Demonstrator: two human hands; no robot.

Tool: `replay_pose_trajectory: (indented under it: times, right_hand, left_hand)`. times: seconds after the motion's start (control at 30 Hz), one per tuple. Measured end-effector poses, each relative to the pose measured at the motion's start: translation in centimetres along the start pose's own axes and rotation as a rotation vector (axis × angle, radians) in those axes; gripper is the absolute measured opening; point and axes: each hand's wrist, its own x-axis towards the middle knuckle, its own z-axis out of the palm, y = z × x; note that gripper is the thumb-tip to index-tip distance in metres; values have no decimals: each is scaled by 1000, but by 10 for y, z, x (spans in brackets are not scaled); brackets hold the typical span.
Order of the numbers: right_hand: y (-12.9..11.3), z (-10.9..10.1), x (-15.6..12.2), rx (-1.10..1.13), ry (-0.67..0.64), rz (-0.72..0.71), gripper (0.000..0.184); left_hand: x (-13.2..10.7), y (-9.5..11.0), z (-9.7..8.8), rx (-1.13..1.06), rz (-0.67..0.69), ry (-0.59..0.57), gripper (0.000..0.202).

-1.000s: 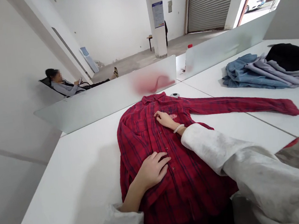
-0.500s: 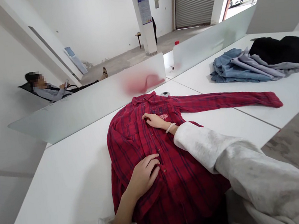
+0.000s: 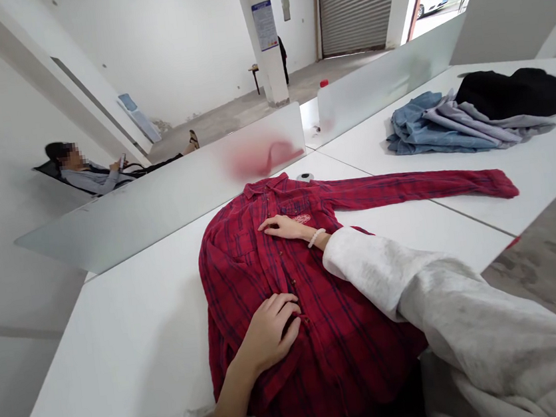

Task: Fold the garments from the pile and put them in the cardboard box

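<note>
A red and navy plaid shirt [image 3: 321, 324] lies front up on the white table, collar toward the partition. One sleeve stretches out to the right; the left sleeve appears folded in over the front. My left hand [image 3: 274, 329] rests on the lower front beside the button line, fingers apart and slightly bent. Farther up, near the chest print, my right hand [image 3: 283, 226] lies on the button placket with its fingers stretched out. A pale beaded bracelet circles that wrist. Neither hand grips the cloth. The shirt's bottom edge is partly in shadow near my body.
A frosted partition [image 3: 171, 197] runs along the back of the white table [image 3: 137, 345]. Folded blue, grey and black clothes [image 3: 469, 120] are piled at the right. Behind the partition a person [image 3: 88, 173] sits reclined. A round cable grommet [image 3: 305, 177] sits near the collar.
The fingers of my right hand have straightened and moved slightly left across the placket. My left hand stays nearly in place on the cloth. The whole view has shifted slightly.
</note>
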Motion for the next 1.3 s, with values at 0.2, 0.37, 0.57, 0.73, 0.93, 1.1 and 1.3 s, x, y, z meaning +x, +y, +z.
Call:
replay_pose_trajectory:
  times: [0.2,0.37,0.57,0.73,0.93,1.1,1.3]
  right_hand:
    - [5,1,5,119,41,32,20]
    - [6,2,9,148,159,111,31]
    - [4,3,9,183,202,213,38]
    - [6,1,16,299,186,302,37]
    - [17,-14,52,484,197,454,41]
    - [26,-15,82,512,283,479,35]
    - [40,3,93,381,342,425,38]
  left_hand:
    - [0,0,1,69,50,69,17]
    - [-3,3,-1,111,40,120,20]
    - [0,12,3,138,176,-183,48]
    - [1,18,-1,91,185,-322,59]
    - [0,20,-2,36,171,-306,54]
    - [0,21,1,-17,173,-277,53]
    - [1,23,-3,-61,160,-312,55]
